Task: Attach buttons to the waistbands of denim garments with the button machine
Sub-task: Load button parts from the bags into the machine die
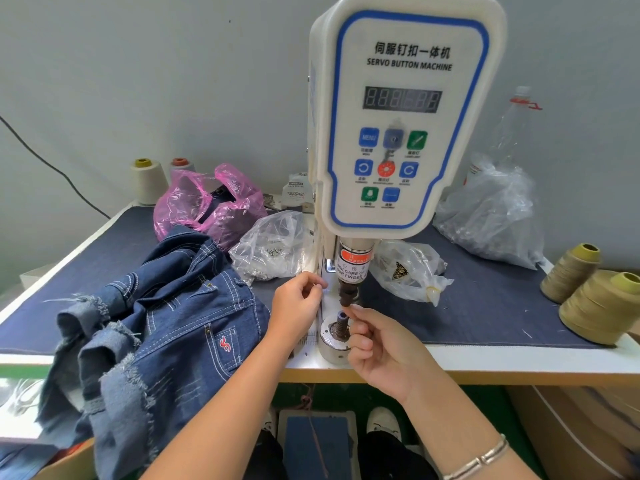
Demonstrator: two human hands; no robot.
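Observation:
The white servo button machine [403,109] stands at the table's middle, its dark upper punch [348,294] above the lower die [341,323]. My right hand [377,348] reaches up beside the die, fingertips pinched at the gap under the punch; whatever it pinches is too small to make out. My left hand [298,306] hovers just left of the punch with fingers curled around something small and hidden. A pile of denim garments [156,323] with frayed hems lies to the left, draping over the table's front edge.
Clear bags of metal buttons [270,247] and fittings [412,271] flank the machine, a larger clear bag [495,216] back right, a pink bag [207,206] behind. Thread cones [599,306] sit at the right edge. A foot pedal [317,441] lies under the table.

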